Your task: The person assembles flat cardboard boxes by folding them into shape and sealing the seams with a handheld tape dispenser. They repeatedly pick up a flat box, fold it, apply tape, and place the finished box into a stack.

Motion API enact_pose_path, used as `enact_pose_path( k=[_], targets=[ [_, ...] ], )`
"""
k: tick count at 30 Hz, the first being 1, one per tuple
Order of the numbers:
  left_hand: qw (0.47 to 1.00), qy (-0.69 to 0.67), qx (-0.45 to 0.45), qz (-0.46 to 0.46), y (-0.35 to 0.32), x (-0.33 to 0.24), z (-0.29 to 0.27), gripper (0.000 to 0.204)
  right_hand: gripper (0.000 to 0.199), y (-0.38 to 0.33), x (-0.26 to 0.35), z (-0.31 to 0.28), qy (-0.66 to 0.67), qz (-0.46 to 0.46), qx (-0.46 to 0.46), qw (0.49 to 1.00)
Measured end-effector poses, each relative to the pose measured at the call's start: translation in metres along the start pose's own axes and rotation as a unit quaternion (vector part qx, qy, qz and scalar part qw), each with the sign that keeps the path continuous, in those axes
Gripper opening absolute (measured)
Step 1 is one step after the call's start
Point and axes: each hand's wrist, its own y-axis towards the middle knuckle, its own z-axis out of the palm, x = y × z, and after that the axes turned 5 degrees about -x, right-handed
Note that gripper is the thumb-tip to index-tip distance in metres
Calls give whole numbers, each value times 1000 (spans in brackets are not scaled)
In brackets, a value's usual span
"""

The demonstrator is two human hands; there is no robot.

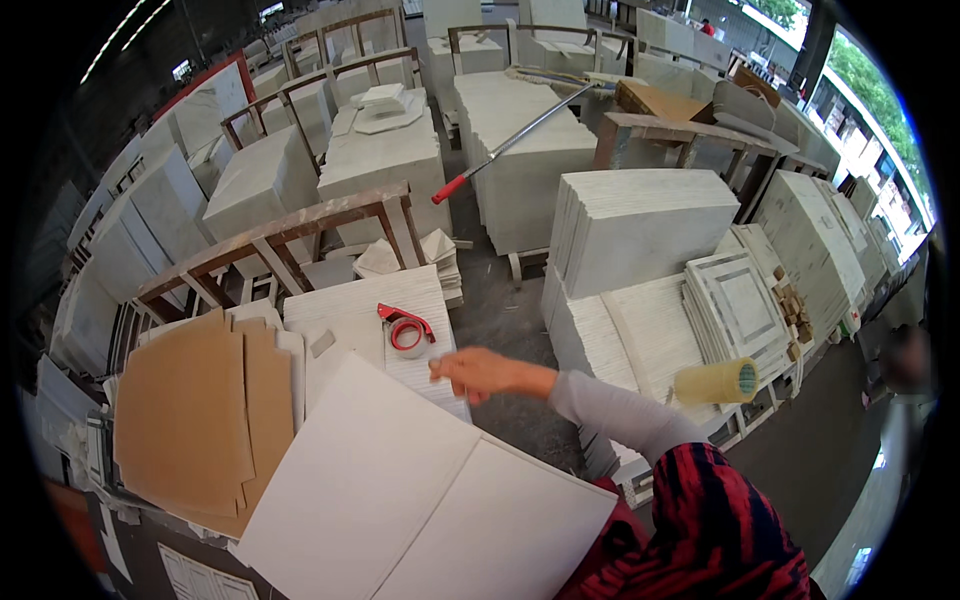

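My right hand (482, 372) reaches leftward on a grey-sleeved arm, over the edge of a stack of white ribbed tiles (350, 310). It holds nothing and its fingers are loosely extended. A red tape dispenser (405, 328) lies on that stack just left of my fingertips. Below my hand lie two large white boards (400, 490) side by side, their top corner close to my fingers. A yellowish roll of tape (715, 382) sits to the right of my arm. My left hand is out of view.
Brown cardboard sheets (190, 420) lie left of the white boards. Stacks of white stone slabs (640, 225) and wooden racks (280, 240) fill the hall. A long red-handled pole (510, 142) lies across a far stack. A grey floor aisle (500, 300) runs between the stacks.
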Motion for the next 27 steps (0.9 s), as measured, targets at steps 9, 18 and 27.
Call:
enact_pose_path(
  k=[9,18,27],
  targets=[
    [998,40,-10,57,17,12,22,62,53,206,-77,1,-249,-36,-250,935],
    [995,24,-47,80,12,22,31,61,27,208,-97,-7,69,104,-175,977],
    [988,-102,-86,74,20,20,37,61,27,32,-5,-37,320,-314,-192,873]
  ],
)
